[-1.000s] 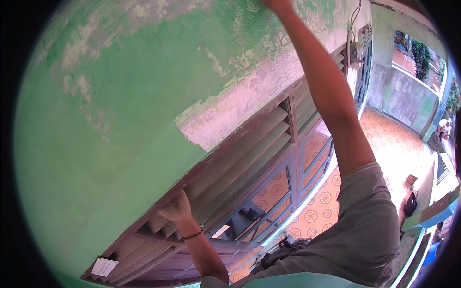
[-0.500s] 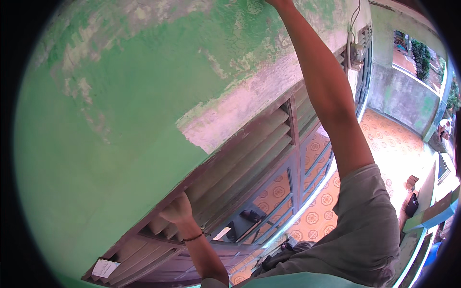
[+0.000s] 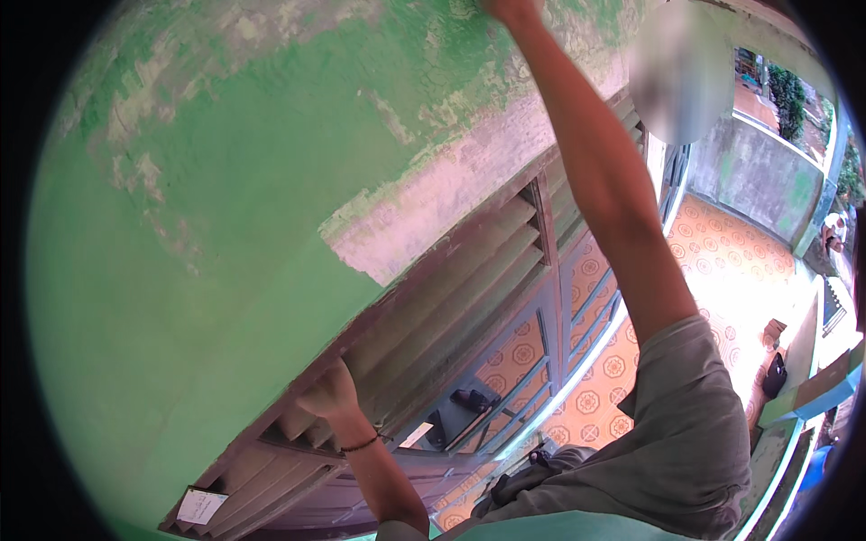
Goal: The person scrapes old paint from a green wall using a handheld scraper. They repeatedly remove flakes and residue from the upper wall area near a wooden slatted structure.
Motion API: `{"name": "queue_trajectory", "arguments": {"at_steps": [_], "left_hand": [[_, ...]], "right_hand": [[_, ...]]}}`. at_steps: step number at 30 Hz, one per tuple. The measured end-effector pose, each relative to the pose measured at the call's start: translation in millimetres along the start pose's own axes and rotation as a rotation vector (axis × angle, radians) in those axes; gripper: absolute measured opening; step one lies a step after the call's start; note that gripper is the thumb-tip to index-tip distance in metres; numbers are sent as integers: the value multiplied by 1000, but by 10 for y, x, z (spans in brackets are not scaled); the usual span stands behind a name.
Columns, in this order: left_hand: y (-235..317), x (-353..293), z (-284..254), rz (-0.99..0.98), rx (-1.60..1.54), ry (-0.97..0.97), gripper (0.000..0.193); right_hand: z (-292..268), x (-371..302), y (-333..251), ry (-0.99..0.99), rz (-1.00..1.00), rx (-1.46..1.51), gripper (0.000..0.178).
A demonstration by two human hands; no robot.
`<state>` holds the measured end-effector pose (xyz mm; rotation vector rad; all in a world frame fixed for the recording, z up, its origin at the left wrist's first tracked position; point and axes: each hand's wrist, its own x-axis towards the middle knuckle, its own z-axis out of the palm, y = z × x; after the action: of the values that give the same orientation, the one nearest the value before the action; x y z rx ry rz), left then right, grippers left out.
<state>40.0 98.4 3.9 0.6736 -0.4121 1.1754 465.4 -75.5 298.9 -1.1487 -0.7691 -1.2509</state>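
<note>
My left hand [image 3: 329, 392] is closed at the brown wooden window frame [image 3: 541, 221], above the slanted louvre slats [image 3: 451, 279]; its fingertips are hidden there. A dark bracelet [image 3: 361, 444] circles that wrist. With the arm stretched far up, my right hand [image 3: 512, 9] reaches the green wall [image 3: 244, 225] at the upper edge of the picture. Most of its fingers are cut off, and whatever they hold cannot be made out. Around it the paint is rough and flaking. A bare pale strip [image 3: 433, 212] of wall runs along the frame's upper side.
A white paper tag [image 3: 201, 507] hangs at the frame's lower left. Below lies an orange patterned tile floor [image 3: 595, 392]. A low wall [image 3: 767, 180] closes the far end. A black bag [image 3: 774, 374] stands at the right. Someone in white [image 3: 834, 230] is beyond the porch edge.
My right hand has shifted slightly left along the wall. My left hand stays at the frame. A blurred round patch now covers the wall fittings at the upper right.
</note>
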Motion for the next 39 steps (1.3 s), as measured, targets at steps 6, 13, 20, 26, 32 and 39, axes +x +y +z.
{"name": "queue_trajectory", "arguments": {"at_steps": [6, 13, 20, 26, 32, 39], "left_hand": [[15, 12, -67, 6, -31, 38, 51], [28, -3, -77, 7, -20, -12, 51], [33, 17, -92, -7, -28, -35, 51], [25, -4, -85, 17, 12, 37, 47], [9, 2, -1, -7, 24, 63, 47], [9, -4, 32, 20, 23, 119, 48]], "right_hand": [[-378, -1091, -448, -270, -390, 109, 67], [52, 186, 135, 144, -24, 72, 26], [-361, -1156, -231, -113, -412, 113, 23], [-164, 15, 357, -91, 389, -8, 27], [-403, -1527, -918, -165, -285, 90, 44], [215, -671, -564, -2, -142, -52, 21]]}}
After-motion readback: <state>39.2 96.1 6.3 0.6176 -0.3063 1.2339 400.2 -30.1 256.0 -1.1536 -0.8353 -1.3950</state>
